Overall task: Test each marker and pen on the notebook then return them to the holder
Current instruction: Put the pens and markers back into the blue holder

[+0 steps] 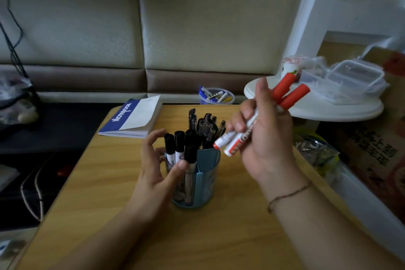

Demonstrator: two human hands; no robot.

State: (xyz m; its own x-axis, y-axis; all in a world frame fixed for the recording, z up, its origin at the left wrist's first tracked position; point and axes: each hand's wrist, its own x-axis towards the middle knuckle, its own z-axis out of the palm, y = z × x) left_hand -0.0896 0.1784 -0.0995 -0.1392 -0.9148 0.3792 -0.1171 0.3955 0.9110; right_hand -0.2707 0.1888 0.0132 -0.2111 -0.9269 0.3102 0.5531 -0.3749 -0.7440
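The right hand [263,138] is raised above the worktop [219,237] with its fingers curled round two red-capped markers [260,120], gripping them side by side about their white barrels; the caps point up and away, the barrel ends down toward the holder [205,173]. The left hand [157,164] reaches to the holder's near-left side, fingers loosely spread and the thumb touching one of the black-capped markers [182,149] that stand in the front compartment. It holds nothing that I can make out. A cluster of dark pens [206,126] stands in the compartment behind.

The notebook [133,116] lies shut at the far-left corner of the worktop, well apart from both hands, blue cover up.

By the look of it this is an early step: the red pair is out of the holder and capped, and no page is open for testing. The next move calls for bringing the notebook near and opening it, which needs a free hand. Then one red marker must be uncapped while the other is set down or kept aside in the palm.
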